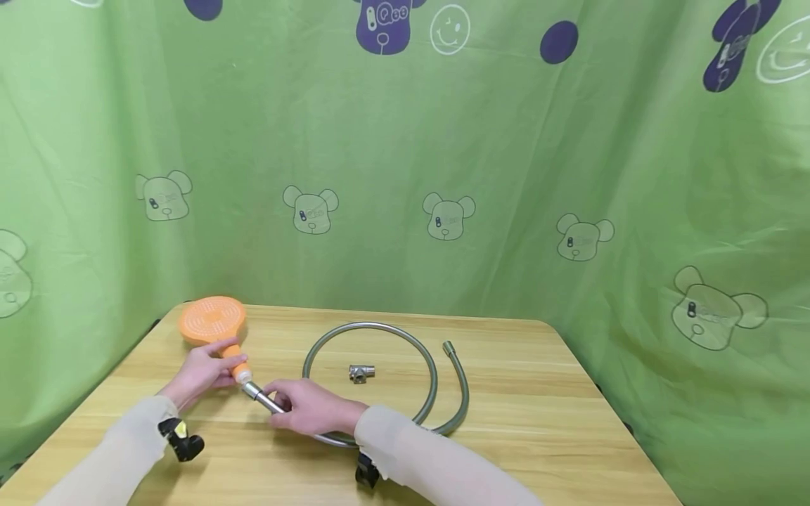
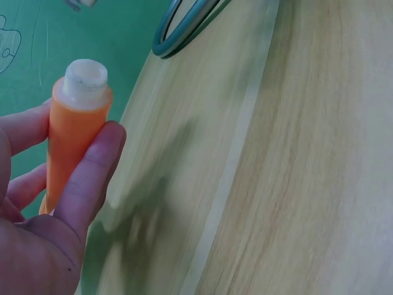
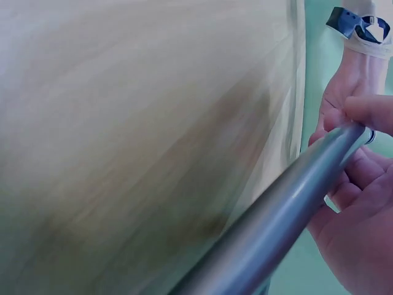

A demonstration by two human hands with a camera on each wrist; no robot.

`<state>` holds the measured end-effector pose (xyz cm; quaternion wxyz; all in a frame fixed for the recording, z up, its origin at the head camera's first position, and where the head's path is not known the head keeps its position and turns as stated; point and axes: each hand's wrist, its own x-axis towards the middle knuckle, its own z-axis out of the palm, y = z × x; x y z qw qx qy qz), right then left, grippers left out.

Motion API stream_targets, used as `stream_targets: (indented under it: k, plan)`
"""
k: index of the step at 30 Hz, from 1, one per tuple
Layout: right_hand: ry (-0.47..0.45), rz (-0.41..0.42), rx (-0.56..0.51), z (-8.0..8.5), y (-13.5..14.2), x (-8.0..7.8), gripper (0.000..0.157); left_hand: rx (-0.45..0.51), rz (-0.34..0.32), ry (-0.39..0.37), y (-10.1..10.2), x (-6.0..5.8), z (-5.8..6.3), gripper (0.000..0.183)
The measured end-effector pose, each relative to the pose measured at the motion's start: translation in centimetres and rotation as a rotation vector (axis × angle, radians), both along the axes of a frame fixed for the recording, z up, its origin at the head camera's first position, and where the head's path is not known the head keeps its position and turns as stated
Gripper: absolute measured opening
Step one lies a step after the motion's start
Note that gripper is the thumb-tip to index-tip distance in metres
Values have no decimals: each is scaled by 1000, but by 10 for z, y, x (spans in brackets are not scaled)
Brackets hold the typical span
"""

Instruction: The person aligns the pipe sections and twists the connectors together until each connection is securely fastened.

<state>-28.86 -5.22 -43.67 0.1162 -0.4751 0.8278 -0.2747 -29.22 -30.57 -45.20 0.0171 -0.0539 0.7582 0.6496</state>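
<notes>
- The left hand (image 1: 205, 369) is closed partway, thumb and fingers curled around the handle of an orange shower head (image 1: 211, 320).
- The shower head is at the far left of the desk (image 1: 538, 422), its round, dotted face up and its handle slanting toward the right hand (image 1: 313, 407).
- The handle's white end piece (image 2: 86, 80) is uncovered in the left wrist view.
- The right hand pinches a metal shower hose (image 1: 433, 372) between thumb and curled fingers, close to one connector (image 1: 252, 390).
- That connector points at the white end piece, just beside it; whether they touch cannot be told.
- The hose loops across the desk, its other end lying to the right.
- A small metal tee fitting (image 1: 361, 372) lies inside the loop.
- A green curtain (image 1: 380, 274) with bear prints hangs behind.
</notes>
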Motion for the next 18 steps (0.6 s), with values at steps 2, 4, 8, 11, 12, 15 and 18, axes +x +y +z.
stream_targets:
  k: [2, 4, 8, 11, 12, 15, 18]
  plan:
    - [-31, -14, -23, 1, -2, 1, 40, -1, 6, 11, 0, 2, 1, 76]
    - [-67, -24, -41, 1, -3, 1, 39, -3, 15, 18, 0, 3, 2, 75]
    - [-120, -52, -65, 0, -6, 2, 42, -31, 43, 28, 0, 6, 4, 74]
    - [-144, -90, -92, 0, -8, 1, 42, -45, 58, 29, 1, 8, 6, 73]
    - [-152, -106, -103, 1, -8, 1, 40, -46, 60, 31, 2, 8, 6, 73]
    - [-162, -149, -131, 2, -10, 0, 34, -47, 63, 39, 3, 9, 9, 73]
    - [-157, -182, -143, 3, -14, 1, 31, -49, 60, 49, 5, 10, 11, 74]
